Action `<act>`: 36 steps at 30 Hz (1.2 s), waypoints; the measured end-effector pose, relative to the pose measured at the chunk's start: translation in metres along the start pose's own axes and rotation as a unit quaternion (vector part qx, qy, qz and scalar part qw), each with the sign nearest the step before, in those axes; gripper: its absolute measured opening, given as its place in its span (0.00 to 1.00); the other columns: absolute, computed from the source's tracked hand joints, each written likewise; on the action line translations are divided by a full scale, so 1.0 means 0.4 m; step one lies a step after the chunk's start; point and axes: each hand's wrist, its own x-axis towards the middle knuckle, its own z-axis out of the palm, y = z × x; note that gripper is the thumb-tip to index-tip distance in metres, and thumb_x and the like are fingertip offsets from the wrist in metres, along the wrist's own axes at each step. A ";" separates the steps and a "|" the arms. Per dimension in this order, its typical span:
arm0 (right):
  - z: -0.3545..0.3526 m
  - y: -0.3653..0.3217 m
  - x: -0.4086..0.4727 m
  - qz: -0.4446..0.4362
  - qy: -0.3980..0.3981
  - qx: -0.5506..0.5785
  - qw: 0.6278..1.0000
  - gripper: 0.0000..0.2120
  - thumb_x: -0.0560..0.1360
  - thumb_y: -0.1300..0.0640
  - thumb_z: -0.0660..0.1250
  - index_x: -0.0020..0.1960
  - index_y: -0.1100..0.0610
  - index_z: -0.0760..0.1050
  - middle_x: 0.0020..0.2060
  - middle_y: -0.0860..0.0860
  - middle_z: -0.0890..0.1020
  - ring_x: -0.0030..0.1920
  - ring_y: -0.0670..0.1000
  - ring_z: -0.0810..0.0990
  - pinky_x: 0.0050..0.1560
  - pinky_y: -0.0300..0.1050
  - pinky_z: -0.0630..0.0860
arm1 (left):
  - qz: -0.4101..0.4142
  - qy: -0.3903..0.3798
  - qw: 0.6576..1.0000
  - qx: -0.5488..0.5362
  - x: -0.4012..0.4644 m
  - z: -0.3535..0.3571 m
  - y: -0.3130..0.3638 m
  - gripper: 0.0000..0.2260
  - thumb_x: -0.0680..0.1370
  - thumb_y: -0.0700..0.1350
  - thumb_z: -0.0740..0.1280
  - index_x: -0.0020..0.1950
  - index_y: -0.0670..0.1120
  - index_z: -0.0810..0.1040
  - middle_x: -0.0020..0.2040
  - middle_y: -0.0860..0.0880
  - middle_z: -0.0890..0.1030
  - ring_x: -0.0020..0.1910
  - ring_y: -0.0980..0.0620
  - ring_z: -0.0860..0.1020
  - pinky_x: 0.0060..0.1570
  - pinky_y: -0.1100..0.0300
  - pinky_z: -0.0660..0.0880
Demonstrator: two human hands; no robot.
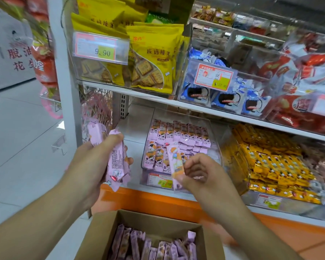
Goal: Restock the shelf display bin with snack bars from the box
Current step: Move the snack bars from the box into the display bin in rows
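L hand [94, 160] grips a reserve bundle of pink bars [116, 162]. R hand [197, 173] pinches one bar [174, 164] by its lower end, upright before the clear bin [217, 147] (half stocked), prob. for slotting in. Box [101, 231] sits below w/ more.

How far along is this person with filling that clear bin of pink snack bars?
Partly done. The clear bin already holds rows of pink bars. In hand: the left hand grips a bunch of bars, and the right hand pinches a single bar in front of the bin. Left: the cardboard box below holds many more bars.
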 end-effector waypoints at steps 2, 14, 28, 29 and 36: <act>0.009 0.017 0.044 -0.003 0.035 -0.011 0.999 0.10 0.75 0.54 0.78 0.48 0.51 0.76 0.40 0.47 0.81 0.42 0.43 0.80 0.46 0.42 0.80 | -0.003 -0.019 1.000 0.009 -0.008 0.008 -0.005 0.17 0.80 0.49 0.72 0.58 0.35 0.80 0.39 0.40 0.84 0.42 0.37 0.87 0.46 0.42 0.82; 0.148 0.078 0.206 -0.018 0.046 -0.159 0.986 0.09 0.80 0.44 0.71 0.50 0.47 0.73 0.31 0.43 0.82 0.40 0.45 0.82 0.44 0.47 0.79 | -0.040 -0.054 0.997 0.043 -0.026 0.008 -0.023 0.14 0.78 0.47 0.73 0.56 0.38 0.80 0.40 0.35 0.84 0.46 0.22 0.81 0.36 0.38 0.81; 0.128 0.034 0.155 -0.061 -0.015 -0.247 0.967 0.22 0.82 0.45 0.65 0.76 0.46 0.72 0.71 0.43 0.74 0.69 0.50 0.63 0.69 0.49 0.65 | -0.035 -0.069 0.995 0.063 -0.039 0.018 -0.019 0.14 0.79 0.49 0.72 0.56 0.38 0.81 0.38 0.35 0.84 0.42 0.30 0.84 0.38 0.43 0.81; 0.118 0.026 0.141 -0.063 -0.021 -0.240 0.969 0.24 0.82 0.47 0.65 0.78 0.46 0.69 0.72 0.42 0.72 0.71 0.50 0.62 0.71 0.49 0.64 | -0.036 -0.067 0.995 0.065 -0.039 0.019 -0.021 0.15 0.79 0.49 0.72 0.56 0.38 0.81 0.39 0.34 0.85 0.44 0.28 0.84 0.38 0.43 0.82; 0.083 -0.113 -0.034 -0.072 -0.105 -0.015 0.992 0.15 0.74 0.53 0.74 0.56 0.43 0.73 0.53 0.42 0.79 0.51 0.39 0.78 0.51 0.41 0.76 | -0.012 -0.020 0.996 0.084 -0.038 0.049 -0.032 0.16 0.74 0.55 0.77 0.50 0.43 0.83 0.38 0.39 0.85 0.36 0.40 0.84 0.42 0.41 0.81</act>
